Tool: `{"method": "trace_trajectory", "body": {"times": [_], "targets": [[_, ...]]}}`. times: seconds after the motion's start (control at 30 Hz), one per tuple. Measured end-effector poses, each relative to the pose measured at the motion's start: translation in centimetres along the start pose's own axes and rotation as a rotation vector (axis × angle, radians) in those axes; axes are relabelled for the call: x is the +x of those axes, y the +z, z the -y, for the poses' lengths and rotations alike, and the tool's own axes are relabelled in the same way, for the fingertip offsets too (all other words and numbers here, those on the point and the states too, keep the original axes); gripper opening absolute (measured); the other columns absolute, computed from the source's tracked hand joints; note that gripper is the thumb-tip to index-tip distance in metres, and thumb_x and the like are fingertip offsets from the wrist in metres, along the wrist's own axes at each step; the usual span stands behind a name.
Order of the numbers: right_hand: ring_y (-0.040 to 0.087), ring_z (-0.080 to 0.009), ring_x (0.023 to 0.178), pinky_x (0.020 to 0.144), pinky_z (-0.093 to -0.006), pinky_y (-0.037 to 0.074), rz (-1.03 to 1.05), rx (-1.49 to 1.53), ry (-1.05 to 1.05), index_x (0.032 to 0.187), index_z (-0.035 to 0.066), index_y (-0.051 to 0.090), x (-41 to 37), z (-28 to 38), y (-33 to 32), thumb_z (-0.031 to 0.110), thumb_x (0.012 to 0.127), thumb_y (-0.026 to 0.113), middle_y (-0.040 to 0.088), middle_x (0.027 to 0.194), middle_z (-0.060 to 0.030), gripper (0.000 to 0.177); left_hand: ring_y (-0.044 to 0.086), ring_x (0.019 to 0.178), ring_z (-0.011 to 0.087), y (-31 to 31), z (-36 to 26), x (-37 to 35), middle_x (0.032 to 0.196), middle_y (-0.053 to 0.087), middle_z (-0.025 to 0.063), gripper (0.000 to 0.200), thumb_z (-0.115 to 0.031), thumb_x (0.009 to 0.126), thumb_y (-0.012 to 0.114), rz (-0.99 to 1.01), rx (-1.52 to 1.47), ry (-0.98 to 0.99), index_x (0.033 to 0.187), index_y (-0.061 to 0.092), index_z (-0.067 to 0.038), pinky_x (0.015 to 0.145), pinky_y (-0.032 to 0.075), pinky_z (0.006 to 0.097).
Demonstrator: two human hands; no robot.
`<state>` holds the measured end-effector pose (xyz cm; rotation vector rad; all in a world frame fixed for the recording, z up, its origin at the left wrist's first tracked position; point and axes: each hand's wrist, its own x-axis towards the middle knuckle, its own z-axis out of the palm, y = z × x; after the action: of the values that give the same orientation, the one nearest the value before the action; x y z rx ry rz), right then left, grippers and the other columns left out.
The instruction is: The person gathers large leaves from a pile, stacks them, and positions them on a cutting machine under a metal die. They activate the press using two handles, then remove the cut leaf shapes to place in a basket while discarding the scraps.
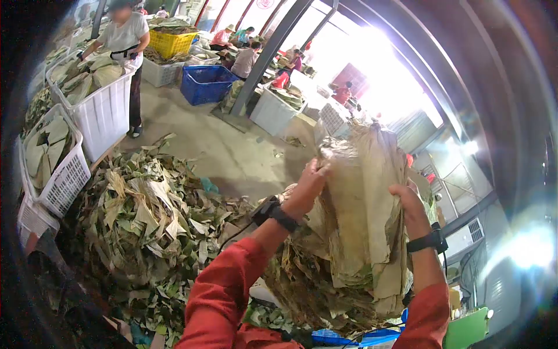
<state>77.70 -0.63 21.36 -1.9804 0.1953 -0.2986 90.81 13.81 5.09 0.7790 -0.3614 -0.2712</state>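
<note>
A thick bundle of long, dry, tan leaves [363, 209] stands upright in front of me, held between my two hands. My left hand [315, 177] grips its upper left edge, with the fingertips against the leaves. On the right edge, my right hand [408, 200] holds the bundle with the thumb in front and the other fingers mostly hidden behind. Below and behind the bundle lie darker, ragged dry leaves [302, 285].
A large heap of leaf scraps [145, 215] covers the lower left. White crates [102, 110] of leaves stand at the left beside a standing person [125, 35]. A blue crate [206, 84], a metal post [273, 55] and seated people [245, 61] are farther back.
</note>
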Motion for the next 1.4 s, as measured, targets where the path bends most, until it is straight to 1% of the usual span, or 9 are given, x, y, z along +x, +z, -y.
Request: {"method": "trace_trajectory", "body": {"times": [0.13, 0.17, 0.23, 0.53, 0.93, 0.97, 1.13, 1.33, 1.4], "targets": [[0.054, -0.0120, 0.089, 0.078, -0.0254, 0.044, -0.001, -0.051, -0.083, 0.116, 0.002, 0.049, 0.1, -0.3, 0.5, 0.018, 0.077, 0.060, 0.055, 0.102, -0.0038, 0.043, 0.040, 0.117, 0.0210, 4.9, 0.4, -0.9, 0.129, 0.040, 0.0156, 0.054, -0.033, 0.092, 0.043, 0.348, -0.266, 0.101, 0.132, 0.033, 0.001, 0.099, 0.033, 0.0310], [0.054, -0.0118, 0.090, 0.078, -0.0254, 0.044, 0.014, -0.090, -0.108, 0.116, 0.002, 0.048, 0.7, -0.4, 0.5, 0.017, 0.077, 0.062, 0.056, 0.103, -0.0038, 0.044, 0.037, 0.122, 0.0225, 7.2, -1.9, -3.1, 0.134, 0.037, 0.0172, 0.056, -0.034, 0.094, 0.039, 0.279, -0.419, -0.142, 0.134, 0.030, 0.002, 0.102, 0.030, 0.0320], [0.054, -0.0120, 0.091, 0.079, -0.0259, 0.044, 0.070, -0.052, -0.096, 0.116, 0.003, 0.050, -0.3, 1.6, 2.5, 0.018, 0.077, 0.063, 0.056, 0.103, -0.0042, 0.043, 0.032, 0.128, 0.0245, 9.3, 0.9, -4.1, 0.138, 0.032, 0.0177, 0.061, -0.039, 0.095, 0.034, 0.270, 0.013, 0.246, 0.138, 0.022, 0.004, 0.105, 0.025, 0.0336], [0.053, -0.0149, 0.096, 0.080, -0.0303, 0.046, 0.112, -0.418, 0.013, 0.118, -0.001, 0.049, 3.0, 0.1, -1.8, 0.015, 0.075, 0.063, 0.055, 0.106, -0.0090, 0.047, 0.032, 0.128, 0.0235, 10.2, 0.6, -4.8, 0.138, 0.035, 0.0135, 0.071, -0.049, 0.095, 0.029, 0.270, -0.301, 0.075, 0.142, 0.004, -0.003, 0.104, 0.027, 0.0384], [0.048, -0.0171, 0.111, 0.095, -0.0283, 0.036, -0.264, -0.220, -0.292, 0.110, 0.002, 0.056, -2.6, 7.9, -8.3, 0.026, 0.089, 0.047, 0.052, 0.116, -0.0062, 0.034, 0.048, 0.106, 0.0195, 6.5, 3.0, -3.6, 0.120, 0.050, 0.0094, 0.056, -0.044, 0.092, 0.042, 0.096, -0.244, -0.098, 0.132, 0.037, -0.005, 0.092, 0.038, 0.0346], [0.050, -0.0165, 0.104, 0.089, -0.0301, 0.040, -0.297, -0.564, -0.551, 0.107, 0.007, 0.056, -3.0, 8.3, -11.3, 0.029, 0.083, 0.053, 0.053, 0.110, -0.0060, 0.033, 0.048, 0.106, 0.0195, 6.1, 2.9, -3.7, 0.120, 0.051, 0.0094, 0.055, -0.044, 0.092, 0.043, 0.103, -0.237, -0.102, 0.131, 0.038, -0.005, 0.092, 0.038, 0.0346], [0.052, -0.0174, 0.099, 0.085, -0.0330, 0.044, -0.431, 0.242, -0.050, 0.108, 0.011, 0.054, -10.1, 11.1, -21.6, 0.031, 0.082, 0.056, 0.054, 0.108, -0.0065, 0.033, 0.050, 0.107, 0.0197, 7.7, -1.0, -9.2, 0.116, 0.054, 0.0095, 0.051, -0.044, 0.091, 0.047, 0.225, -0.204, -0.022, 0.124, 0.045, -0.005, 0.092, 0.039, 0.0346], [0.052, -0.0198, 0.102, 0.087, -0.0348, 0.045, -0.795, 0.251, -0.118, 0.120, 0.011, 0.049, -26.2, 10.8, -28.8, 0.034, 0.086, 0.052, 0.051, 0.116, -0.0059, 0.042, 0.055, 0.099, 0.0190, 12.9, -0.8, -22.5, 0.107, 0.057, 0.0076, 0.043, -0.038, 0.092, 0.047, 1.210, 0.000, -0.208, 0.114, 0.052, -0.002, 0.088, 0.041, 0.0326], [0.052, -0.0206, 0.102, 0.087, -0.0353, 0.045, -0.978, 0.180, -0.169, 0.123, 0.010, 0.048, -32.7, 9.6, -30.3, 0.035, 0.087, 0.051, 0.050, 0.119, -0.0057, 0.045, 0.054, 0.108, 0.0273, 14.8, 4.5, -26.9, 0.128, 0.049, 0.0162, 0.044, -0.028, 0.089, 0.056, 1.479, -0.329, -0.497, 0.130, 0.047, -0.016, 0.090, 0.042, 0.0407]]}}
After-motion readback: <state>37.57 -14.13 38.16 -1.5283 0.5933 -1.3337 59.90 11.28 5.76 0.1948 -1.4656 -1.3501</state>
